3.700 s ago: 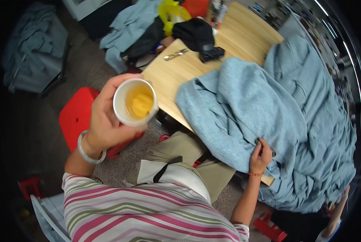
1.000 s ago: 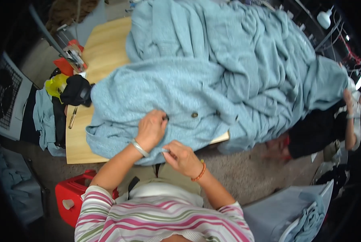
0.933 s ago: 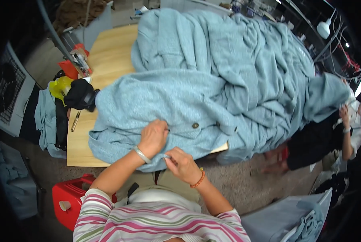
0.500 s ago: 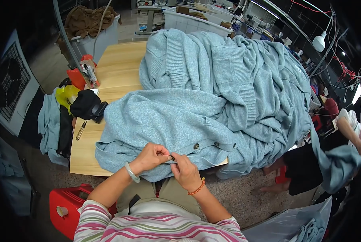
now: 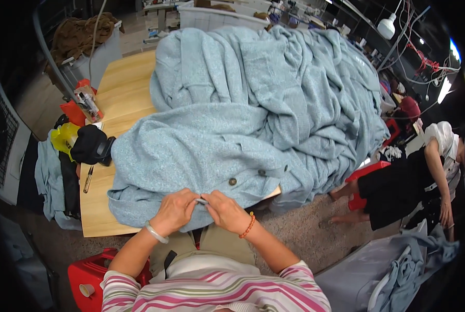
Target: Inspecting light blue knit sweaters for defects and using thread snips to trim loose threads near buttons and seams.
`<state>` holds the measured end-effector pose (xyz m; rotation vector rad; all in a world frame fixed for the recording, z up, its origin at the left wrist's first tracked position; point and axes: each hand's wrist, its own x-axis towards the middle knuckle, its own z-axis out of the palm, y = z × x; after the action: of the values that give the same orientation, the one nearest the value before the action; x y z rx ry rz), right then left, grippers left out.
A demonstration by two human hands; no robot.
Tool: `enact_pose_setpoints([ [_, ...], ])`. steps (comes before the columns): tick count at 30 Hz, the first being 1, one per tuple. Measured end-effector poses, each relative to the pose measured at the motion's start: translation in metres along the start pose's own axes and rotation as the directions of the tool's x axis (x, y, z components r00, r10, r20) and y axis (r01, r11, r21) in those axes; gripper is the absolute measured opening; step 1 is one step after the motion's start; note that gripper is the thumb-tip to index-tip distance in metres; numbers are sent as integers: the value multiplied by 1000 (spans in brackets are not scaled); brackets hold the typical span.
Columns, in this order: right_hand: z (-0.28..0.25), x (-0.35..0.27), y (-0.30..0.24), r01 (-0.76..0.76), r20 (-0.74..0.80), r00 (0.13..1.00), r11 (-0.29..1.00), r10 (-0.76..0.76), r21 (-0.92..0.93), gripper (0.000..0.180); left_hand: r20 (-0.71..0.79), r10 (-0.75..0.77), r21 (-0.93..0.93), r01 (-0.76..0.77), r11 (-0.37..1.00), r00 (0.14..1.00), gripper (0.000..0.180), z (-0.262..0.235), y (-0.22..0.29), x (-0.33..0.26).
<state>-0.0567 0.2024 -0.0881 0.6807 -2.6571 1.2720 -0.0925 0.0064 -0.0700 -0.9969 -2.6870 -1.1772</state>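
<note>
While both hands meet at the desk's near edge:
Left hand (image 5: 174,209): pinching the hem of the light blue knitted garment (image 5: 191,156).
Right hand (image 5: 226,210): fingers closed on a small thin object (image 5: 201,201), too small to identify.
Garment: spread across the wooden desk (image 5: 119,99), with a pile of blue knitwear (image 5: 295,88) behind.

Bare table (image 5: 123,99) left of the heaped garments (image 5: 274,93) (black pouch (image 5: 89,148) intrudes).

Light blue fuzzy knit cardigan (image 5: 191,156) with dark round buttons lies spread flat across the desk's (image 5: 123,93) near edge, hem bunched up between both hands.
</note>
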Motion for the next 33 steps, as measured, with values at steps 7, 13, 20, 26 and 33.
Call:
enact_pose_setpoints([
  [7, 11, 5, 16, 98, -184, 979, 993, -86, 61, 28, 5, -1, -48, 1, 999, 1000, 12, -6, -3, 13],
  [13, 12, 5, 13, 117, -195, 977, 982, -87, 149, 16, 130, -140, -94, 152, 984, 982, 11, -12, 2, 17],
  [20, -18, -18, 14, -114, -89, 991, 972, 98, -205, 13, -24, -139, 165, 141, 976, 990, 11, -17, -11, 2],
  [26, -33, -43, 24, -145, -166, 979, 975, 117, -167, 14, -124, 235, 209, -206, 956, 964, 27, 11, 38, 27],
  [33, -26, -40, 25, -47, -273, 961, 998, 34, -40, 17, 57, 43, 148, -51, 988, 997, 12, 73, 10, 65],
])
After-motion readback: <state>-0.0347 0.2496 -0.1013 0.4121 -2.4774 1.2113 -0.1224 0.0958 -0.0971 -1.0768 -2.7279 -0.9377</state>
